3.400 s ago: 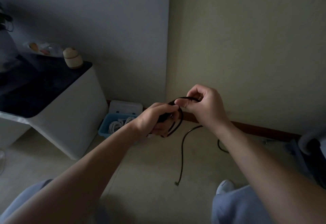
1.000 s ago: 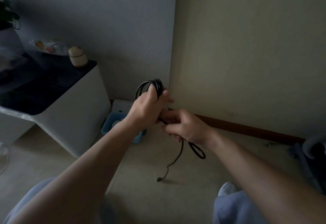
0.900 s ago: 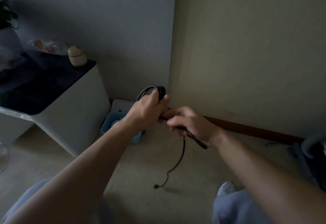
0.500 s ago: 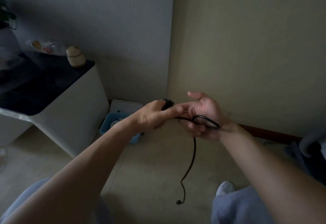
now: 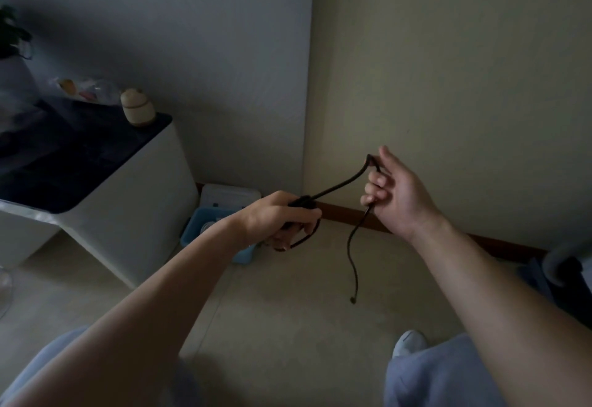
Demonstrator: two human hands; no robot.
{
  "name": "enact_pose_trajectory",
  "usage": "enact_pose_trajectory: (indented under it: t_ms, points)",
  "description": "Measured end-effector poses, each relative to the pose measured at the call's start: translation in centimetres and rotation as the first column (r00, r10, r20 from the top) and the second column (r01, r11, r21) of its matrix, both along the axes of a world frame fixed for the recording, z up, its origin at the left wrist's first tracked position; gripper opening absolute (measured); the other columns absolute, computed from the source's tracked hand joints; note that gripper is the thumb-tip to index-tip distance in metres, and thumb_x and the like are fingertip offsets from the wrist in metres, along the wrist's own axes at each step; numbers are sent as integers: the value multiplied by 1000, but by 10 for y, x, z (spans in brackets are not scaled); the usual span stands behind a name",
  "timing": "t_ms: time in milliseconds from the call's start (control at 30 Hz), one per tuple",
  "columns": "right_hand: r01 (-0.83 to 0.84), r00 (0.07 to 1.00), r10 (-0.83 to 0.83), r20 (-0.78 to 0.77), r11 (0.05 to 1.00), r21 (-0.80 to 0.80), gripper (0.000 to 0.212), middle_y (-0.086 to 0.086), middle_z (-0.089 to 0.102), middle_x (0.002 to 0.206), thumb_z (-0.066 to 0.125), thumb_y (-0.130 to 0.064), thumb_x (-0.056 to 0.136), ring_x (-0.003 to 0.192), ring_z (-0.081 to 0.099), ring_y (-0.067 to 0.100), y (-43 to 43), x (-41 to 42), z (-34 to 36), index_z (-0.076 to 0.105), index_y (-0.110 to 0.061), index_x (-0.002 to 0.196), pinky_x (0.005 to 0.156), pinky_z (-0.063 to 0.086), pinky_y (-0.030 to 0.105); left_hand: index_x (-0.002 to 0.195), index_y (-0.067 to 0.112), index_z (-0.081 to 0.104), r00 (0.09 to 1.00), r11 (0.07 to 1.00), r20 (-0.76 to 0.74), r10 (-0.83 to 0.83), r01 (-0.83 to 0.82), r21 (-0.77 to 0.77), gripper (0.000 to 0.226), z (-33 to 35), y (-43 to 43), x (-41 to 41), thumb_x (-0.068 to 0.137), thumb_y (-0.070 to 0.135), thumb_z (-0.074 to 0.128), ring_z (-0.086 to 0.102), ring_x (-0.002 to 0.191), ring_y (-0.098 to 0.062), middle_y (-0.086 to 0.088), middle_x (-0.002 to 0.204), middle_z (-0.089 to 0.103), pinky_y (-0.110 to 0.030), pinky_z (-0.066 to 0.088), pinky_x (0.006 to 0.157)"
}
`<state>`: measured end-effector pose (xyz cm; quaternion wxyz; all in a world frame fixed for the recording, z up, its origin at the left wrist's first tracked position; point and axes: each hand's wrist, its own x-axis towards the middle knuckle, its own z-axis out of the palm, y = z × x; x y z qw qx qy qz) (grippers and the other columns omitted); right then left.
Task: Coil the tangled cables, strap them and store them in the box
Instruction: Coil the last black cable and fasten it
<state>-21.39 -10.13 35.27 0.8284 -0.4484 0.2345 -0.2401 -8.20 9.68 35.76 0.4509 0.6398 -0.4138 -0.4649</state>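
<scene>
A: Where's the cable?
B: My left grip [image 5: 282, 217] is clenched round the coiled black cable [image 5: 339, 185]. My right grip [image 5: 400, 201] pinches the free stretch, tail dangling above the floor [image 5: 288, 304]. The blue box [image 5: 195, 230] waits below.
A: Advice? Labels?
B: I'd match each loop, no twist. Labels — none readable.

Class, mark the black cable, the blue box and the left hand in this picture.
black cable [image 5: 339, 186], head view, on its raised, slanting stretch.
blue box [image 5: 192, 229], head view, on its left wall.
left hand [image 5: 278, 217], head view, on the back of the hand.
</scene>
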Motion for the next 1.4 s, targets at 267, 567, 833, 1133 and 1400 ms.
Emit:
enact_pose_trajectory:
  t_ms: [267, 567, 833, 1133, 1400]
  points:
    - [135, 936, -209, -282, 956, -261, 31, -12, 42, 48, 70, -30, 94, 44, 40, 7, -7, 4, -21, 49, -22, 72, 64, 42, 33, 77, 8, 64, 926, 997, -370, -69, 53, -53, 43, 13, 2, 2, 92, 41, 40, 26, 33, -11, 3, 41, 31, -33, 33, 57]
    - [-354, 875, 94, -474, 793, -496, 33, -7, 41, 59, 55, -35, 101, 41, 31, 7, 16, 15, -28, 53, -19, 72, 40, 32, 22, 69, 20, 49, 680, 939, -733, 17, -263, -221, 41, 26, 2, 8, 94, 52, 43, 18, 34, -8, 10, 42, 25, -26, 46, 58]
    - [-596, 777, 340, -530, 667, -447, 31, -10, 43, 55, 37, -31, 109, 44, 37, 7, 48, 17, -26, 61, -16, 96, 56, 50, 31, 74, 20, 49, 485, 793, -848, 214, -593, -139, 39, 27, -3, 10, 99, 50, 46, 38, 38, -6, 10, 46, 36, -22, 47, 62]
    - [-695, 718, 533, -448, 581, -424, 22, -4, 55, 62, 52, -29, 103, 60, 57, 13, 79, 9, -13, 67, -15, 111, 67, 57, 32, 88, 18, 55, 425, 588, -823, 376, -796, -142, 38, 23, 3, 33, 102, 52, 45, 74, 85, -20, -4, 94, 75, -32, 54, 83]
    - [-661, 750, 533, -392, 602, -447, 25, 4, 56, 63, 53, -17, 102, 50, 42, 18, 86, 7, -6, 70, -14, 120, 45, 31, 29, 105, 10, 55, 608, 520, -465, 643, -793, -317, 36, 17, 5, 47, 107, 42, 40, 72, 105, -26, -10, 114, 74, -37, 54, 96]
